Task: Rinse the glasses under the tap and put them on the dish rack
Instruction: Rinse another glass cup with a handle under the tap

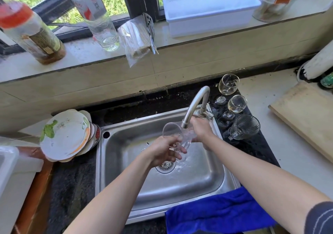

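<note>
My left hand [164,150] grip is clamped low on the wet glass [171,130]: light, slippery, fragile. The right hand [201,129] grip I cannot tell.

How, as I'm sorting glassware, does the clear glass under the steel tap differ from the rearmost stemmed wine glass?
The clear glass is tilted, gripped by the left hand; the stemmed wine glass stands upright. The clear glass shows no stem; the wine glass has one. Both are transparent.
</note>
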`<state>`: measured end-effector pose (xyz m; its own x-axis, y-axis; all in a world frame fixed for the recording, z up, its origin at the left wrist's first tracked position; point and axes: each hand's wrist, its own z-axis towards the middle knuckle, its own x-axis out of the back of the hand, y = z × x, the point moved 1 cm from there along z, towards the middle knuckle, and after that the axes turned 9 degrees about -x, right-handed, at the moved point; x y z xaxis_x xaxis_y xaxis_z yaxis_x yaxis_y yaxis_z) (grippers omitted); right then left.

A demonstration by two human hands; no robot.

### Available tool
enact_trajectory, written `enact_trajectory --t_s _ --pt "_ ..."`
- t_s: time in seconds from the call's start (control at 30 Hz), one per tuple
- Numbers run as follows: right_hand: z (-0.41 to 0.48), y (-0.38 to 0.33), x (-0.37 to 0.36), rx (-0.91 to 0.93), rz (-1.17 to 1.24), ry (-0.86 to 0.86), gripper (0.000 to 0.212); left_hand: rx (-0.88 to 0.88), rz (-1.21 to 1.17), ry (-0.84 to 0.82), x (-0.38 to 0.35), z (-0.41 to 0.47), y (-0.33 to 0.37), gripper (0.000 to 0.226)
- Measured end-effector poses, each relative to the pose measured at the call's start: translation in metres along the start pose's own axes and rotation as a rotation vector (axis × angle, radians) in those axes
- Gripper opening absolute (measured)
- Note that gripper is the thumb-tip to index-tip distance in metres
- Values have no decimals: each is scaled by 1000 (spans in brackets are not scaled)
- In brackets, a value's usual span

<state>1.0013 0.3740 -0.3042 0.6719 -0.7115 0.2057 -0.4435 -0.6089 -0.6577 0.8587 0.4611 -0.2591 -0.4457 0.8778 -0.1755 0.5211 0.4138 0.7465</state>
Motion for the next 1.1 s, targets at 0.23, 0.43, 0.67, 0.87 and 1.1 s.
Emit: enact_trajectory --t_s 0.23,0.43,0.67,0.87,1.1 --pt "-5 -9 3 83 -196 48 48 -209 519 125 14 5 25 15" --pt "-32 13 -25 460 -481 146 39 -171 412 243 9 18 2 25" --pt "-7 22 -4 314 -461 233 60 -124 235 232 3 11 -2 21" --pt "-10 11 -3 288 -435 140 50 -123 109 253 11 14 -7 17" --pt "-32 9 1 -201 223 -122 30 -241 36 307 18 16 -9 16"
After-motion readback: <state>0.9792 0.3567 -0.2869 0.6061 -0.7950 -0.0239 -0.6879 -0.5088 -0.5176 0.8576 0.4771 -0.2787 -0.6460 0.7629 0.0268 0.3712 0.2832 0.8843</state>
